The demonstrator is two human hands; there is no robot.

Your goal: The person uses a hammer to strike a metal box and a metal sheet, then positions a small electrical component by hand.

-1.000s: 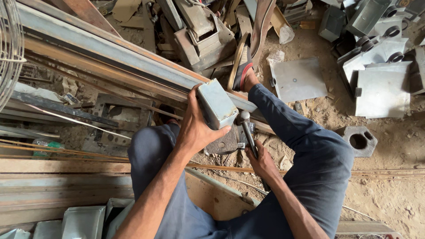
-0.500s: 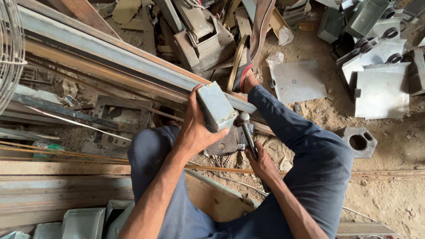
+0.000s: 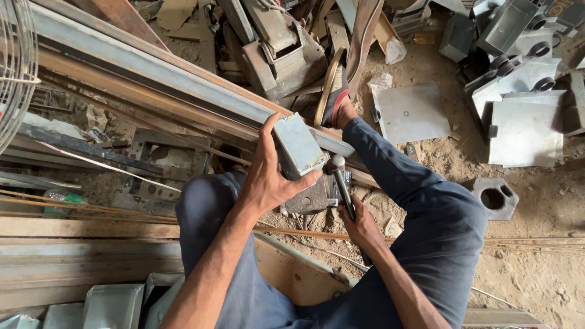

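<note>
Left hand (image 3: 265,180) is wrapping around a small grey sheet-metal box (image 3: 298,145), thumb on the near edge, fingers up the far side, clamped on it. The box is rectangular, dull galvanised, with slightly dented faces; one broad flat face is turning up toward the camera, its long axis is running from lower right to upper left, and it is sitting above the knees, just over a dark rusty metal block (image 3: 312,196). Right hand (image 3: 361,226) is closing tight round the dark handle of one hammer (image 3: 342,186); the handle is running up and slightly left, and the rounded steel head is sitting just beside the box's lower right corner, contact cannot be told. The hands are apart, each gripping its own thing.

The person is crouching in blue-grey trousers, with one sandal (image 3: 334,91) with a red edge showing on the far foot. A long steel angle beam (image 3: 152,70), grey with rust streaks, is running diagonally from upper left down behind the box. A wire fan guard (image 3: 15,67) is hanging at the far left. On the sandy floor (image 3: 536,207) at right, flat grey metal sheets (image 3: 411,113) and several more folded grey boxes (image 3: 518,85) are lying, plus one square concrete block with a round hole (image 3: 493,198). Thin rusty rods are lying across the lower left.
</note>
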